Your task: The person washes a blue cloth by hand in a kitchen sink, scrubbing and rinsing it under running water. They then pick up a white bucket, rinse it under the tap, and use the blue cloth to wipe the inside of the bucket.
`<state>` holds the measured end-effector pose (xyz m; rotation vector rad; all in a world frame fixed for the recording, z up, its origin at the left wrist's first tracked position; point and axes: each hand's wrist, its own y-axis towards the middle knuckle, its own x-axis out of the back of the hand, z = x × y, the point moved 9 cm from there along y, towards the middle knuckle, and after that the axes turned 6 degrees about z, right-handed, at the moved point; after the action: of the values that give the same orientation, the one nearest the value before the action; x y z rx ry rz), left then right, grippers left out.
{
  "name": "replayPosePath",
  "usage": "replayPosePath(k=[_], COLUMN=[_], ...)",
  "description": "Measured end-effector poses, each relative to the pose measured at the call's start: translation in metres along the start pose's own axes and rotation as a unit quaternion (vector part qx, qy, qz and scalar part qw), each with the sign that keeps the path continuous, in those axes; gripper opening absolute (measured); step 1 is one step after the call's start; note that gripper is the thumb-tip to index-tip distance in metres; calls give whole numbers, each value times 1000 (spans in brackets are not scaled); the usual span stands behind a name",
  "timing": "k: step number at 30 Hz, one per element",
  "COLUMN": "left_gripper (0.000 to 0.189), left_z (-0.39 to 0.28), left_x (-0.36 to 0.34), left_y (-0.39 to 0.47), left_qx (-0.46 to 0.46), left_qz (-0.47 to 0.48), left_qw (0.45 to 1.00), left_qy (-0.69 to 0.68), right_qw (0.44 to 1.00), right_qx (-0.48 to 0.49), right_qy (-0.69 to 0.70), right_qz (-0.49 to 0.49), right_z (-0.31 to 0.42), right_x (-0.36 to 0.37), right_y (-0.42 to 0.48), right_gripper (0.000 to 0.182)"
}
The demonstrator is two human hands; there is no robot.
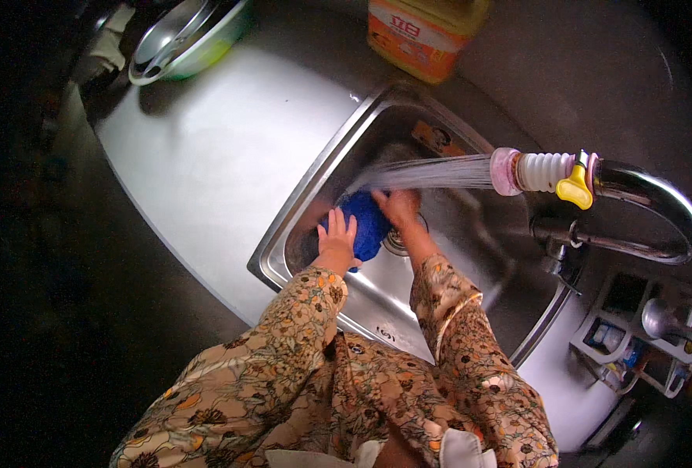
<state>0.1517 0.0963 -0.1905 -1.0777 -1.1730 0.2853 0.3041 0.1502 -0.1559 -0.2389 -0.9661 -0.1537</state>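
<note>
A wet, bunched blue cloth (pixel 366 225) lies in a stainless steel sink (pixel 393 292), partly covered by my hands. My left hand (pixel 337 240) rests palm down on the cloth's left side, its fingers spread. At the cloth's upper right edge, my right hand (pixel 401 207) has its fingers curled against the fabric; its fingertips are partly hidden by spray. Water (pixel 434 174) streams leftward from the faucet's spray head (pixel 504 171) and lands just beyond the cloth. The drain strainer (pixel 397 241) shows beneath my right wrist.
A chrome curved faucet (pixel 668 181) with a yellow lever (pixel 575 190) arches over the sink's right side. On the right stands a caddy (pixel 603 339) of small items. An orange-labelled jug (pixel 422 38) is at the back; bowls (pixel 176 47) sit at upper left on the white counter (pixel 223 146).
</note>
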Motion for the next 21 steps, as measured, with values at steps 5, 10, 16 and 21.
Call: replayPosePath(k=[5,10,16,21], left_gripper=[69,76,105,95], left_z=[-2,-13,-20,-12], left_x=[-23,-14,13,0], left_y=[13,18,9,13], left_qx=[-77,-87,-85,-68], left_qz=[-77,55,-20,-26], left_qw=[993,994,996,997], left_qy=[40,20,1,-24], right_qw=[967,988,997,993], right_qx=[209,96,-58,-82], right_qy=[97,-11,-47,64], right_qz=[-108,-118,3,56], right_z=[95,55,-116,-12], right_x=[12,-25,-65,-32], right_y=[-104,-57,63,0], right_gripper=[8,13,35,37])
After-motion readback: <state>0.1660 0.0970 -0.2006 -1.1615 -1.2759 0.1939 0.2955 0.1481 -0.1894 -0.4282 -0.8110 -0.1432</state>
